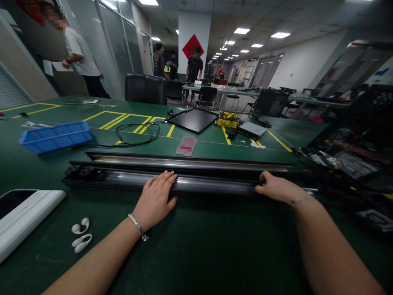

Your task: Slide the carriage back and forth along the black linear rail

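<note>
Two long black metal profiles lie side by side across the green table. The nearer profile [215, 185] has a shiny rounded face and dark fittings at its left end. My left hand [158, 198] rests flat on its middle, with fingers stretched out and thumb apart. Near the right part of the same profile, my right hand [278, 187] has thumb and fingers drawn together in a pinch at its surface. Whatever is between those fingertips is hidden. Just behind runs the farther profile [196, 162], touched by neither hand.
A blue bin [57, 137], a coiled black cable [138, 135], a flat black panel [194, 119] and a grey box [252, 130] stand farther back. White earphones [81, 233] and a white device [33, 217] lie at left. Dark equipment [359, 159] crowds the right. Several people are beyond the table.
</note>
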Demonstrator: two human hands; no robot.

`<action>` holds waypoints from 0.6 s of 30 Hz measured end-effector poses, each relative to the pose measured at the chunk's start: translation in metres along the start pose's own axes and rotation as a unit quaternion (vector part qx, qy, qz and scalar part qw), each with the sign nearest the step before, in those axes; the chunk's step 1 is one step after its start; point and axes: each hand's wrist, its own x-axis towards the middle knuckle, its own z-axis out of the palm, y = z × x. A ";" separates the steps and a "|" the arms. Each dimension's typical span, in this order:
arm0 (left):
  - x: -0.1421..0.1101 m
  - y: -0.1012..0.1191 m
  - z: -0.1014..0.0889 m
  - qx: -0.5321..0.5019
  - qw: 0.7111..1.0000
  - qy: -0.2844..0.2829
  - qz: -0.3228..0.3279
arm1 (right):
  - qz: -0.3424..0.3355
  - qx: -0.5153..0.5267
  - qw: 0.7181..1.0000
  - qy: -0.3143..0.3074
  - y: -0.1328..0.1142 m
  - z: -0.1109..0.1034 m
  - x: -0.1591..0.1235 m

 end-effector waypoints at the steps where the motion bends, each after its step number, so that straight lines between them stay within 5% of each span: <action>1: 0.000 0.000 0.000 0.001 1.000 -0.001 0.000 | 0.000 -0.001 1.000 0.002 0.000 0.000 0.000; 18: 0.000 0.003 -0.003 0.009 1.000 -0.012 -0.005 | -0.010 -0.009 1.000 0.022 0.018 0.000 0.008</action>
